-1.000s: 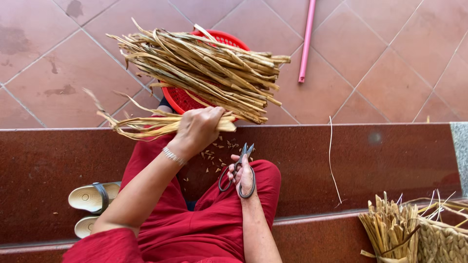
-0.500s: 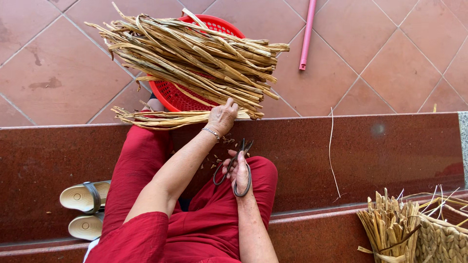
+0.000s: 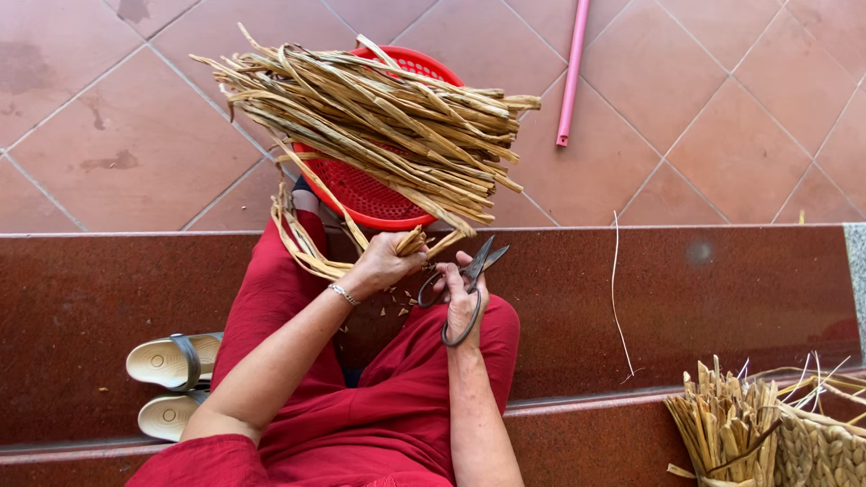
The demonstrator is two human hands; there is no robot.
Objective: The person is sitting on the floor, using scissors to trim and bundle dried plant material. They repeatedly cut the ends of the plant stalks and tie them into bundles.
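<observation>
From the head view, the left hand [image 3: 381, 263] is closed around a few dried reed strips [image 3: 311, 248] that loop off to the left over the red trouser leg, just near the red plastic basket [image 3: 379, 194] carrying a thick sheaf of the same strips [image 3: 379, 117]. The right hand [image 3: 460, 293] grips dark iron scissors [image 3: 460, 284], blades slightly parted and pointing far-right beside the held ends. I judge this a trimming step: the blades need lining up squarely across the strip ends.

Red basket [image 3: 361, 194] under tan dried strands [image 3: 379, 117] — dark scissors [image 3: 465, 289], pink pole [image 3: 573, 72], terracotta tiles [image 3: 135, 135].
</observation>
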